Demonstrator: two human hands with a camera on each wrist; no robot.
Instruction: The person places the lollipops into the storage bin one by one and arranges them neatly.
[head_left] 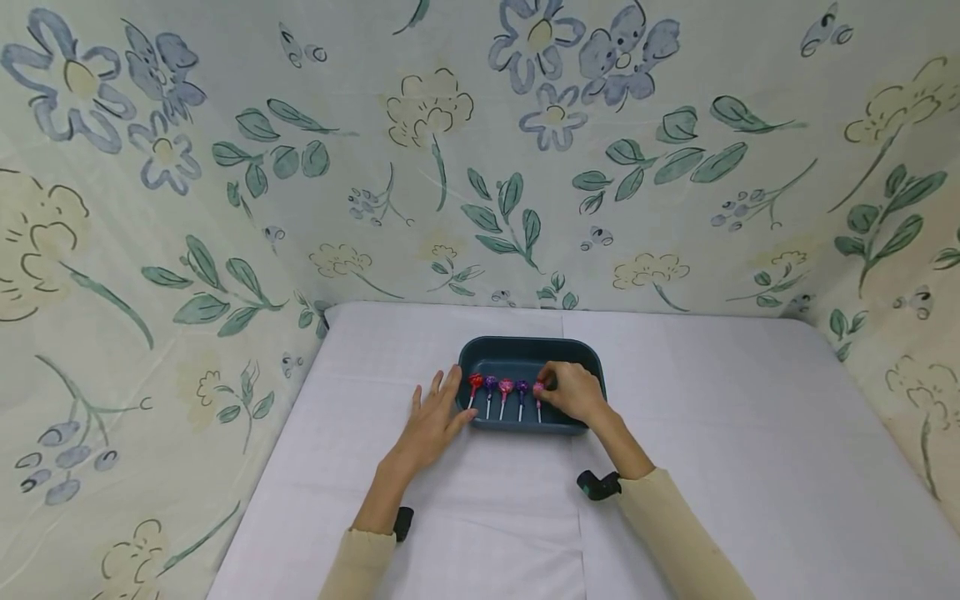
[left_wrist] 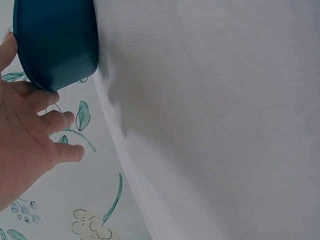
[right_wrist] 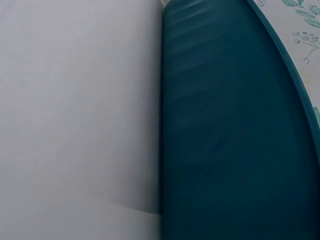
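Observation:
A dark teal tray (head_left: 495, 350) holds several lollipops laid side by side in a row, sticks toward the person. From the left come a red lollipop (head_left: 476, 381), a purple lollipop (head_left: 491, 383), a pink lollipop (head_left: 506, 387) and another purple lollipop (head_left: 522, 388). At the row's right end, my right hand (head_left: 573, 393) pinches a pink lollipop (head_left: 538, 388) by its head, inside the tray. My left hand (head_left: 429, 429) rests against the tray's left side with fingers spread. In the left wrist view, that hand (left_wrist: 25, 130) touches the tray rim. The right wrist view shows only the tray's outer wall (right_wrist: 235, 125).
A white cloth covers the table (head_left: 720, 433) under the tray. Floral fabric (head_left: 480, 167) hangs behind the table and at both sides. Black wrist devices (head_left: 598, 485) are worn on both forearms.

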